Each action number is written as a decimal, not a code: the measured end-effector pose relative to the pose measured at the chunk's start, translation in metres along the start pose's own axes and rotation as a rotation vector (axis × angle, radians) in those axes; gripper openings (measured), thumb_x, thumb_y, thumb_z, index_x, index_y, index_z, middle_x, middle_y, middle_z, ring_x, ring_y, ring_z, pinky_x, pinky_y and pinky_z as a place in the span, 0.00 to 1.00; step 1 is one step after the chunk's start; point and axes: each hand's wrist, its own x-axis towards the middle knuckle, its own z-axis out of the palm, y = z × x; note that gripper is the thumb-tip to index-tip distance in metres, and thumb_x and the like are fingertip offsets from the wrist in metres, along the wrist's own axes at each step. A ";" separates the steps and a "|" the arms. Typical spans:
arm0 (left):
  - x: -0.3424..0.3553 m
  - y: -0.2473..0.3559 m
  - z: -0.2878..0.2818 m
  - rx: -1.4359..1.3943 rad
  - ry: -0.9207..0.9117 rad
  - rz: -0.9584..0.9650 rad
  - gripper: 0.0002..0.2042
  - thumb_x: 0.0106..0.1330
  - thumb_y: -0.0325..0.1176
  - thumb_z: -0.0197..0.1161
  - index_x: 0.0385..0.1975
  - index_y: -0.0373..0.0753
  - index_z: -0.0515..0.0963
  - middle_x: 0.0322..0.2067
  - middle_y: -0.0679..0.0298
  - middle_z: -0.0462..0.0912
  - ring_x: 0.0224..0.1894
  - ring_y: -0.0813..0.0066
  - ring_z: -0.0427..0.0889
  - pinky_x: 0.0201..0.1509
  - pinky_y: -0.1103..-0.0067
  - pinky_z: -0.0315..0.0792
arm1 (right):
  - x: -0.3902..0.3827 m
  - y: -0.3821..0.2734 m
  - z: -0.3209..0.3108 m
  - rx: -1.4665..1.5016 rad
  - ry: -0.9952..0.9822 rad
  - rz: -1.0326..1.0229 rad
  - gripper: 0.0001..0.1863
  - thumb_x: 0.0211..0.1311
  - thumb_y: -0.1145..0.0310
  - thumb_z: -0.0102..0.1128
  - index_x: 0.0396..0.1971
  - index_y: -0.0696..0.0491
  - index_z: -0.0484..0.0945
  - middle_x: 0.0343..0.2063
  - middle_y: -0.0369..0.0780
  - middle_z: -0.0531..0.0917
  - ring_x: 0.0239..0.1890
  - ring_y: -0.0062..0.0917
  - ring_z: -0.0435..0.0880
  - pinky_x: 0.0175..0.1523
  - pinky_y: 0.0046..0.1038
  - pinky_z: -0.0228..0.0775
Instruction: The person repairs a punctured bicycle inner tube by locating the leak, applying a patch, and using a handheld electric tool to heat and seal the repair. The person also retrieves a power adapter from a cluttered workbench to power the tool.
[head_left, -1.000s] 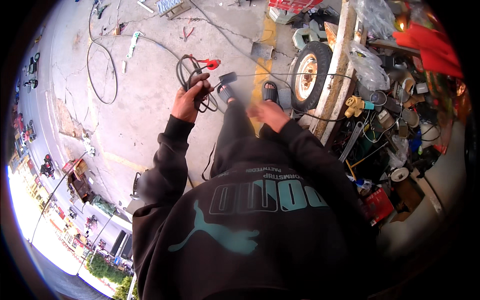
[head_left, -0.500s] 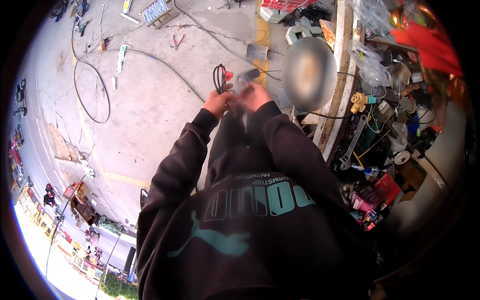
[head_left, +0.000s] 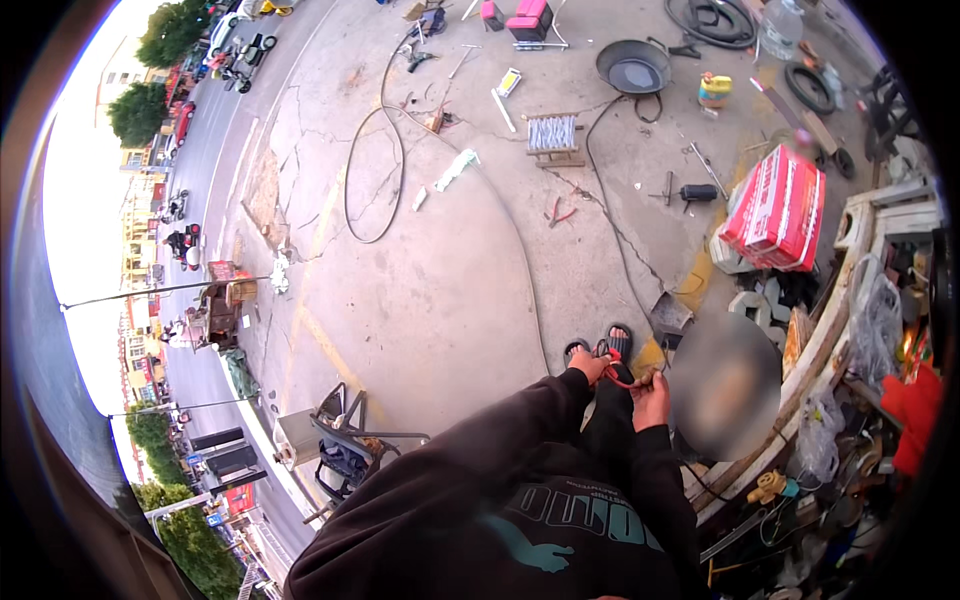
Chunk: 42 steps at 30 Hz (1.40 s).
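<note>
My left hand [head_left: 592, 366] is closed around a thin cable, black in its upper loop and red below. The red length [head_left: 619, 380] of the cable curves across to my right hand [head_left: 652, 400], whose fingers are pinched together by its end. Both hands are in front of my legs, just above my black sandals [head_left: 620, 343]. The cable's tips are too small to make out. A blurred patch beside my right hand hides what is there.
Red-handled pliers [head_left: 560, 213] and a low folding stool [head_left: 553, 135] are on the concrete. A red-and-white carton [head_left: 775, 210] stands to the right, near a cluttered wooden-edged bench [head_left: 800, 400]. Long hoses [head_left: 528, 265] cross the ground. A chair frame [head_left: 350, 440] is at left.
The view has swung left, showing more street and ground. My hands have drawn apart, with the red length now stretching between them. The dark cylindrical piece near my right hand no longer shows.
</note>
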 end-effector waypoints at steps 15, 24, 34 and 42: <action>-0.103 0.096 -0.014 -0.310 -0.522 0.077 0.15 0.72 0.45 0.52 0.27 0.41 0.70 0.14 0.75 0.61 0.13 0.85 0.55 0.15 0.85 0.50 | -0.019 -0.014 -0.041 -0.191 -0.144 0.149 0.16 0.67 0.55 0.54 0.35 0.54 0.77 0.30 0.38 0.83 0.30 0.22 0.82 0.34 0.25 0.74; -0.117 0.116 -0.026 -0.047 -0.489 0.252 0.17 0.72 0.45 0.53 0.25 0.40 0.71 0.15 0.73 0.62 0.13 0.87 0.57 0.15 0.85 0.50 | -0.105 -0.073 -0.188 -0.740 1.222 -0.744 0.30 0.60 0.57 0.60 0.55 0.61 0.65 0.51 0.54 0.72 0.53 0.46 0.74 0.56 0.40 0.67; -0.116 0.105 -0.037 0.244 -0.454 0.172 0.16 0.72 0.45 0.53 0.27 0.40 0.72 0.14 0.75 0.63 0.13 0.87 0.58 0.15 0.85 0.52 | -0.083 -0.172 -0.396 0.118 0.782 -0.394 0.30 0.52 0.50 0.72 0.48 0.56 0.77 0.44 0.39 0.82 0.48 0.26 0.79 0.52 0.32 0.68; -0.107 0.099 -0.026 0.239 -0.398 0.108 0.17 0.71 0.48 0.53 0.26 0.42 0.72 0.15 0.76 0.61 0.13 0.87 0.57 0.16 0.86 0.52 | -0.085 -0.165 -0.394 0.339 0.615 -0.671 0.17 0.57 0.61 0.69 0.43 0.53 0.79 0.39 0.34 0.83 0.42 0.20 0.82 0.43 0.23 0.72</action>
